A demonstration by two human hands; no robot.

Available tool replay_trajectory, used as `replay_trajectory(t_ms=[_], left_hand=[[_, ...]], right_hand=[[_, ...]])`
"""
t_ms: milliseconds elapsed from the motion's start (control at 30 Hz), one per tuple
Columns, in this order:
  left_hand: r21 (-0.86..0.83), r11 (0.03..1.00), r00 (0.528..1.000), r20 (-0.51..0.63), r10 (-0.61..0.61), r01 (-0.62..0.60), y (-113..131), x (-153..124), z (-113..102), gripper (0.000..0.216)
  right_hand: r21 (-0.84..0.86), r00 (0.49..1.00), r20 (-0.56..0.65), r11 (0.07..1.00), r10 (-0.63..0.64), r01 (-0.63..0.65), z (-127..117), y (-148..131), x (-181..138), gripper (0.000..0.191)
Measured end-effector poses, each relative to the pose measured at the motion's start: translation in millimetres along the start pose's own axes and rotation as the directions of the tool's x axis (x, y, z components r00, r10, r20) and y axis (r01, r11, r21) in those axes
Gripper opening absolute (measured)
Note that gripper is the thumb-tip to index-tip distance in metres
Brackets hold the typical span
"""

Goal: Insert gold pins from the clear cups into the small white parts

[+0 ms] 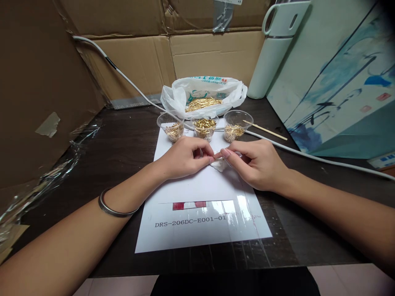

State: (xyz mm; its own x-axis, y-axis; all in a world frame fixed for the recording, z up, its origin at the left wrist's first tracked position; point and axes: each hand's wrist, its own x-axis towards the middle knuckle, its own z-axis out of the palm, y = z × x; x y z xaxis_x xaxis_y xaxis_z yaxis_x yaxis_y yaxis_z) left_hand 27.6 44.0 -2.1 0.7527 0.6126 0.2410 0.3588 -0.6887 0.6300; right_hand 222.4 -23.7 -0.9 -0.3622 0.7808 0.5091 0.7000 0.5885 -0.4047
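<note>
My left hand (191, 156) is closed in a pinch above the white paper (182, 189), its fingertips meeting those of my right hand (257, 162). Whatever the left fingertips hold is too small to make out. My right hand is closed too, thumb against forefinger, with something clear partly showing behind the fingers. A crumpled white scrap (219, 165) lies on the paper under the fingertips. Just beyond stand a left clear cup (174, 130), a middle clear cup (205, 127) and a right clear cup (234, 129), all holding small gold-coloured metal pieces.
Behind the cups a white plastic bag (236, 94) holds longer gold-coloured pins (203, 103). A thin wooden stick (267, 130) leans from the right cup onto the table. A white cable (296, 149) crosses behind my hands. A pale green bottle (271, 61) stands at the back right, before cardboard walls (216, 53).
</note>
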Motion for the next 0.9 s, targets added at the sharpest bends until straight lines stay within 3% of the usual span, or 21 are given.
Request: replay_trajectory(t_ms=[233,433,700,900], left_hand=[[-0.010,1.000,1.000,0.023,-0.013,0.013,-0.6,0.0,-1.4,0.011],[-0.040,0.999,0.999,0.030,-0.024,0.026,-1.6,0.7,0.0,0.011],[-0.067,0.997,0.999,0.028,-0.029,0.031,-3.0,0.9,1.2,0.012],[-0.057,0.998,0.999,0.008,-0.031,0.032,-4.3,0.7,2.0,0.012]], right_hand=[[-0.006,1.000,0.008,1.000,-0.005,0.005,-1.3,-0.8,-0.2,0.025],[-0.049,0.994,-0.100,0.998,-0.035,0.030,6.2,3.3,4.7,0.028],[-0.081,0.994,0.113,0.997,0.010,0.000,18.8,16.7,14.4,0.029],[-0.057,0.985,0.173,0.998,0.010,0.000,16.9,16.1,13.7,0.026]])
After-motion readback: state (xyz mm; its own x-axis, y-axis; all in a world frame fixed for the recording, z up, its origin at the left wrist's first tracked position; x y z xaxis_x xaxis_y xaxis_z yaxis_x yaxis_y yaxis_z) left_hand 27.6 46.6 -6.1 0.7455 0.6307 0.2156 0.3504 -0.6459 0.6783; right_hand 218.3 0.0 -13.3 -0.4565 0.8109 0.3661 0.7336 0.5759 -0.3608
